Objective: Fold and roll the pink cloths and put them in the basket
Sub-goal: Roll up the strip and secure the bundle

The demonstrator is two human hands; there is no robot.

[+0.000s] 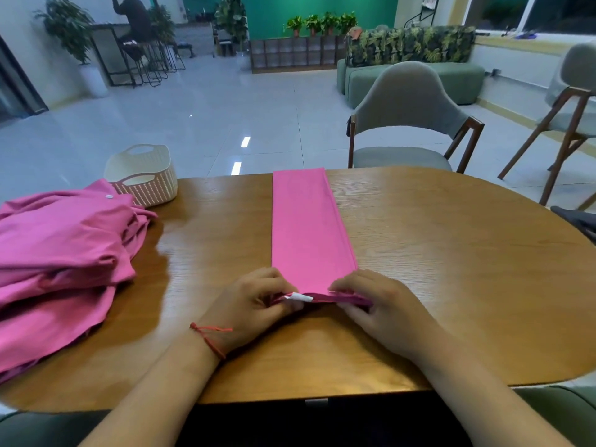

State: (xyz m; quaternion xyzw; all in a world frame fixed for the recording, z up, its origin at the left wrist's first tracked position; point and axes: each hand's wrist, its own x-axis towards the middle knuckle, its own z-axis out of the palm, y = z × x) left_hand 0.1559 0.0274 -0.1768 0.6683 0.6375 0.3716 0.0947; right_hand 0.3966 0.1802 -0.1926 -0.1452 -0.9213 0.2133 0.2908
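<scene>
Pink cloth (306, 227) is folded into a long narrow strip, lying flat down the middle of the wooden table (451, 253), far end at the table's far edge, near end at the hands. Left hand (254, 304) pinches the near-left corner of the strip, fingers curled on the edge; a white tag (301, 297) pokes out right beside its fingertips. Right hand (380, 308) grips the near-right corner, fingers curled over the top, thumb under. Near edge is lifted slightly off the table and turned over into a thin fold between the two hands. Red string bracelet (209, 337) on the left wrist. Pile of pink cloths (61, 253) sits loose and rumpled at the left side of the table, a white snap button visible on top. Cream basket (143, 175) stands upright at the far-left table edge, just behind the pile and touching or nearly touching it; can't see any contents from this angle. Grey chair (409, 124) stands beyond the far right of the table.
</scene>
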